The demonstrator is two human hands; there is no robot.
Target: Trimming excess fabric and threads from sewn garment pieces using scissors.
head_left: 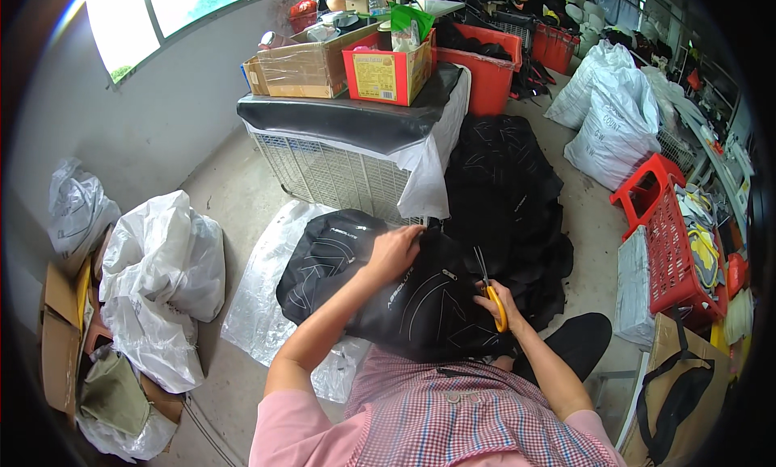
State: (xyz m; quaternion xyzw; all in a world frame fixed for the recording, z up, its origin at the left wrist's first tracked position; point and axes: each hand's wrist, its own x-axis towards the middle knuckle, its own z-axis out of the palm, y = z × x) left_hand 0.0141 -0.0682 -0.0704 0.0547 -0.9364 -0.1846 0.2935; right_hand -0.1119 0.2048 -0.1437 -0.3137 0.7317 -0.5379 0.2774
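Across my lap lies a black fabric piece (420, 305) with thin pale printed lines and a small light tag or zip pull. My left hand (394, 254) is closed on its upper edge, the fingers pinching the cloth. In my right hand (499, 305) are scissors (495, 307) with yellow-orange handles, their blades pointing up and away from me beside the fabric. Another printed black piece (323, 253) lies to the left on clear plastic sheeting (250, 305). Beyond my right hand a large heap of black fabric pieces (505, 192) spreads over the floor.
Ahead stands a wire cage (331, 168) topped by a black cover, with a cardboard box (299, 67) and a red-yellow box (388, 75) on it. White sacks (166, 273) stand left. To the right are a red basket (675, 249) and more white sacks (610, 119).
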